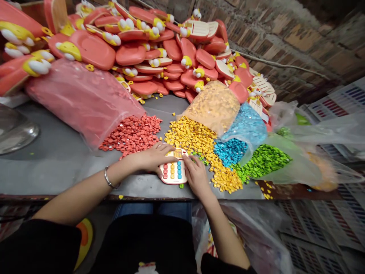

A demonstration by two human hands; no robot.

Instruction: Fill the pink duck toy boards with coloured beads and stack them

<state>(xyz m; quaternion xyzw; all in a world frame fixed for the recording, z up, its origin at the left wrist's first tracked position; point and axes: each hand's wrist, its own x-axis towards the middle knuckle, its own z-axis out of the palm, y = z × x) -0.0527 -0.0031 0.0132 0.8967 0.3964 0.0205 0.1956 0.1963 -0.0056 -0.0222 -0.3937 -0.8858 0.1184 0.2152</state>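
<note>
A cream toy keypad panel (172,179) with a red rim lies on the table in front of me. It carries columns of red, yellow and blue buttons. My left hand (152,158) grips its upper left, with the fingers reaching across the top and the thumb at the left edge. My right hand (197,173) holds the right edge, fingers bent near the top right corner. Part of the panel's upper face is hidden by my fingers. Beyond it lie piles of loose red buttons (135,133), yellow buttons (191,131), blue buttons (230,151) and green buttons (264,161).
Open plastic bags spill the buttons: a red-filled bag (82,99), a yellow-filled bag (215,104) and a blue-filled bag (246,121). Red toy shells with yellow-and-white duck heads (173,57) are heaped along the brick wall (270,42). A metal bowl (17,131) stands left.
</note>
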